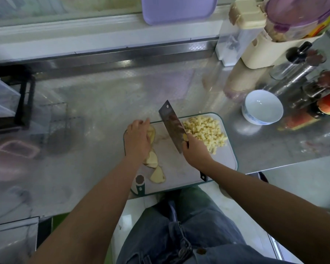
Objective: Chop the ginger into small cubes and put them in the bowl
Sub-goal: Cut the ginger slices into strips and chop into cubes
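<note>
Steadiness matters: left hand (137, 139) curls over pale ginger slices (153, 160), right hand (194, 150) grips rectangular steel cleaver (172, 125); cut evenly.

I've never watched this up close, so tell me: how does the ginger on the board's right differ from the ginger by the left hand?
The ginger cubes are small yellow dice heaped in one pile; the ginger slices are broad, flat, paler pieces, not yet diced. The cubes lie loose right of the cleaver; the slices lie left of it, some under the left hand. Both sit on the cutting board, neither in the bowl.
</note>
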Tool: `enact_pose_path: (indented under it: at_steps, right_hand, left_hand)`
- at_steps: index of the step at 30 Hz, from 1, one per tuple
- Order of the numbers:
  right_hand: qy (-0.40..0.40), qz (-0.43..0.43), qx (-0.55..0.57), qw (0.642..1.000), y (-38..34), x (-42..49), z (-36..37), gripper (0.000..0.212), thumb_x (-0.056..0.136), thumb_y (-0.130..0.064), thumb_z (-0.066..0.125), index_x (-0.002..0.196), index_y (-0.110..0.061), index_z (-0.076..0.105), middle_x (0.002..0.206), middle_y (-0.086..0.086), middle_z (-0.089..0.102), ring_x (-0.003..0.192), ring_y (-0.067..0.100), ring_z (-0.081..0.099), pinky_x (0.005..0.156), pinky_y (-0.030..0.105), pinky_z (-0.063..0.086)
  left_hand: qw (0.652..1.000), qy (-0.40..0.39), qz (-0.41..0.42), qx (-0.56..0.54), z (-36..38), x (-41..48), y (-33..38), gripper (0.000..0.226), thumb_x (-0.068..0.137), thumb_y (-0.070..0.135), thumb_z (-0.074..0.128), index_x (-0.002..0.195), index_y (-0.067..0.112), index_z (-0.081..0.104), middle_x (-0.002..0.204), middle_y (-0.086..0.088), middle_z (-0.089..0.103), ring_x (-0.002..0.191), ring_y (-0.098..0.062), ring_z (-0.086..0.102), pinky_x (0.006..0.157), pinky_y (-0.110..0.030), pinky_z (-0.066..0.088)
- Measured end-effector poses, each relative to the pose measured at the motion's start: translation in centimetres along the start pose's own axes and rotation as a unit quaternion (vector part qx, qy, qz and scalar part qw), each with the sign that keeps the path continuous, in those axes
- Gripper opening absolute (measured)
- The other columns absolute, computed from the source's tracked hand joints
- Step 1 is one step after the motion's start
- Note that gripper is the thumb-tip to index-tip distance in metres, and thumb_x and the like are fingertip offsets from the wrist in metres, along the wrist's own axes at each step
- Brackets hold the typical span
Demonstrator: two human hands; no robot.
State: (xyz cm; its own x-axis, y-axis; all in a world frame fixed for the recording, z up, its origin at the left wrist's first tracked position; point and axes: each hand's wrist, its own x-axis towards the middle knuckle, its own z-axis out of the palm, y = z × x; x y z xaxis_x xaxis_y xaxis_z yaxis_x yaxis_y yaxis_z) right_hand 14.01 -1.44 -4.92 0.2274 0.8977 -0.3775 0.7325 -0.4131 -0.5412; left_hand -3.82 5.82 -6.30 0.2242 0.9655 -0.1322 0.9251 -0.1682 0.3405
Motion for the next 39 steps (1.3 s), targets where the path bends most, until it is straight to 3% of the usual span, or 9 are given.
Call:
enact_pose_path:
  at_steps: [4,8,13,18,21,25,28,35,39]
  right_hand:
    - [0.004,-0.003,0.003,1.0,0.0,-0.1,0.0,0.014,0.099,-0.02,0.038,0.095,-0.01,0.047,0.074,0.009,0.054,0.068,0.027,0.055,0.059,0.034,0.043]
    - [0.002,-0.004,0.007,1.0,-0.1,-0.2,-0.1,0.017,0.099,-0.02,0.038,0.098,-0.008,0.05,0.077,0.011,0.057,0.07,0.028,0.058,0.064,0.039,0.049]
    - [-0.007,-0.006,0.015,1.0,0.2,0.0,-0.2,0.017,0.099,-0.019,0.039,0.096,-0.006,0.049,0.068,0.007,0.052,0.06,0.021,0.05,0.059,0.034,0.041]
    - [-0.003,-0.013,0.013,1.0,0.4,0.1,-0.2,0.016,0.098,-0.017,0.04,0.085,-0.01,0.047,0.063,0.004,0.049,0.054,0.016,0.045,0.049,0.029,0.034]
    - [-0.002,-0.012,0.021,1.0,0.3,0.2,-0.2,0.017,0.098,-0.019,0.04,0.085,-0.011,0.048,0.062,0.004,0.049,0.052,0.017,0.046,0.048,0.029,0.038]
    - [-0.019,-0.003,0.032,0.999,0.1,0.5,-0.5,0.019,0.1,-0.023,0.039,0.094,-0.009,0.05,0.067,0.009,0.053,0.054,0.021,0.049,0.052,0.038,0.049]
    - [-0.029,0.0,0.033,0.999,0.1,0.6,-0.6,0.019,0.1,-0.023,0.039,0.095,-0.008,0.05,0.066,0.009,0.052,0.051,0.021,0.048,0.05,0.036,0.047]
    - [-0.016,-0.01,0.035,0.999,0.4,0.5,-0.8,0.02,0.099,-0.021,0.041,0.091,-0.006,0.052,0.065,0.007,0.051,0.053,0.02,0.048,0.053,0.038,0.048]
    - [-0.012,-0.014,0.031,0.999,0.5,0.7,-0.9,0.02,0.098,-0.022,0.042,0.083,-0.01,0.049,0.062,0.004,0.049,0.051,0.017,0.046,0.05,0.033,0.044]
  left_hand:
    - [0.999,0.025,0.018,0.018,-0.5,0.2,0.2,0.032,0.092,0.011,0.053,0.122,0.019,0.061,0.12,-0.007,0.05,0.111,-0.027,0.044,0.088,-0.035,0.037]
    - [0.997,0.063,0.045,0.005,-1.1,-0.2,0.0,0.017,0.094,0.016,0.054,0.104,0.012,0.066,0.108,-0.008,0.056,0.1,-0.026,0.048,0.081,-0.035,0.038]
    - [0.988,0.099,0.056,-0.102,-1.9,-1.8,-0.5,0.011,0.088,0.018,0.062,0.084,0.008,0.066,0.086,-0.008,0.059,0.082,-0.024,0.053,0.068,-0.037,0.046]
    - [0.987,-0.04,0.062,-0.14,-1.9,-4.1,-2.2,0.017,0.08,0.025,0.07,0.097,0.024,0.071,0.083,0.011,0.055,0.089,-0.013,0.051,0.081,-0.028,0.045]
    - [0.994,-0.005,0.064,-0.092,-1.5,-4.4,-2.6,0.028,0.079,0.03,0.073,0.104,0.019,0.066,0.104,0.002,0.055,0.105,-0.017,0.047,0.083,-0.024,0.037]
    - [0.993,0.082,-0.01,-0.084,-1.6,-3.4,-1.9,0.029,0.09,0.022,0.06,0.117,0.011,0.061,0.114,-0.007,0.053,0.108,-0.024,0.048,0.086,-0.032,0.042]
    - [0.997,0.053,-0.038,-0.033,-1.6,-1.9,-1.4,0.035,0.097,0.017,0.046,0.13,0.012,0.054,0.125,-0.01,0.052,0.113,-0.027,0.044,0.089,-0.033,0.039]
    - [0.995,0.058,-0.077,-0.016,-1.8,-0.9,-1.8,0.024,0.096,0.012,0.049,0.111,0.011,0.067,0.107,-0.012,0.062,0.102,-0.028,0.05,0.082,-0.033,0.04]
    - [0.996,0.049,-0.076,-0.025,-2.0,-0.9,-2.4,0.024,0.094,0.01,0.052,0.115,0.008,0.064,0.109,-0.013,0.06,0.104,-0.028,0.049,0.081,-0.032,0.037]
